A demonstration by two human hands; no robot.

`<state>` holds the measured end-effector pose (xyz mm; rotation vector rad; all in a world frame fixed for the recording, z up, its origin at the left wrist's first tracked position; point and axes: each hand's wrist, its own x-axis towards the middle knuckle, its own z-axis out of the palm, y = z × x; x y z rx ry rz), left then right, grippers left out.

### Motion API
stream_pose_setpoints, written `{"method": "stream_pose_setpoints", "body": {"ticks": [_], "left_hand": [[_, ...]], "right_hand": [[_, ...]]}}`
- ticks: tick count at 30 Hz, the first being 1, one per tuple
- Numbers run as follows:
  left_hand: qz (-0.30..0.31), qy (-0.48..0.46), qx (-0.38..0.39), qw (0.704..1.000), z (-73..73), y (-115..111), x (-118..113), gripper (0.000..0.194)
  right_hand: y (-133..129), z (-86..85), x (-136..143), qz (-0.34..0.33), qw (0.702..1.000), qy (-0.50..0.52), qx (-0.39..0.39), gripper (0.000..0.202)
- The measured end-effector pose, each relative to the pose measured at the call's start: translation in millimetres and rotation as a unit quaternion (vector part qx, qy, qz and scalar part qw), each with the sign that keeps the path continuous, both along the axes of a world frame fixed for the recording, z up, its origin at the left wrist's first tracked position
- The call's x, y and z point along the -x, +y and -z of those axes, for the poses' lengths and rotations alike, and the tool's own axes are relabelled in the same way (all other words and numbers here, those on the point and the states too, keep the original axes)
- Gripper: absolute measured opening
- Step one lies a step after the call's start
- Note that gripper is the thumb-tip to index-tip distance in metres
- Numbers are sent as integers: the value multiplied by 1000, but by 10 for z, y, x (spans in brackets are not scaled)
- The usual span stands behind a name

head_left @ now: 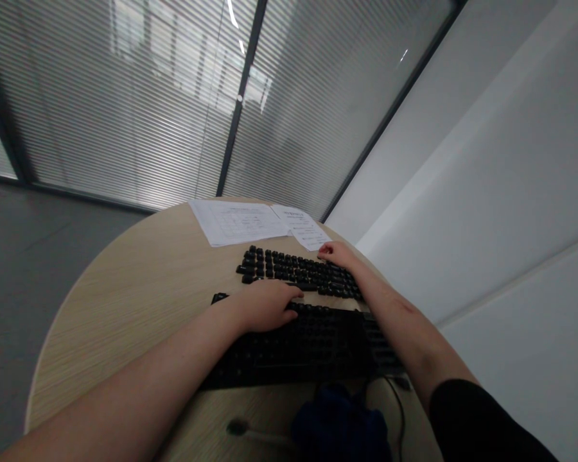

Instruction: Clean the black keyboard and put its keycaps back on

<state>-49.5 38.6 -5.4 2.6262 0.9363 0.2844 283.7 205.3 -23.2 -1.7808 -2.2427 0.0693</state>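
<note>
A black keyboard (pixel 313 346) lies across the near part of the round wooden table. Beyond it, black keycaps (pixel 293 266) are laid out in rows in a keyboard's pattern, directly on the wood. My left hand (pixel 267 305) rests over the keyboard's far edge, its index finger and thumb stretched out and apart, with nothing visible between them. At the far right end of the keycap rows is my right hand (pixel 337 253), with its fingers curled together. Whatever they may hold is too small to make out.
Printed paper sheets (pixel 241 221) lie at the table's far edge. Nearer me are a blue cloth (pixel 341 423), a brush (pixel 238 427) and a dark cable (pixel 401 410). A white wall (pixel 520 160) stands close on the right, and glass with blinds (pixel 125 115) is beyond the table.
</note>
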Motion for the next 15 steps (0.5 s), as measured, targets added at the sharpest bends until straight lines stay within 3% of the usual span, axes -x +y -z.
{"method": "stream_pose_setpoints", "body": {"ticks": [5,8,12,15], "left_hand": [[3,-4,-4,1000,19,13,-3,48],[6,-6,-5,1000,31,22,-5,47],[6,-9,-3,1000,40,35,-12,46],[2,0,0,1000,37,44,-22,47]], "right_hand": [[-54,-67,81,12,999,34,-12,12],[-237,-176,94,27,996,79,-37,21],[-840,-248,31,21,989,143,-25,32],[-1388,-191,4,-19,973,226,47,35]]}}
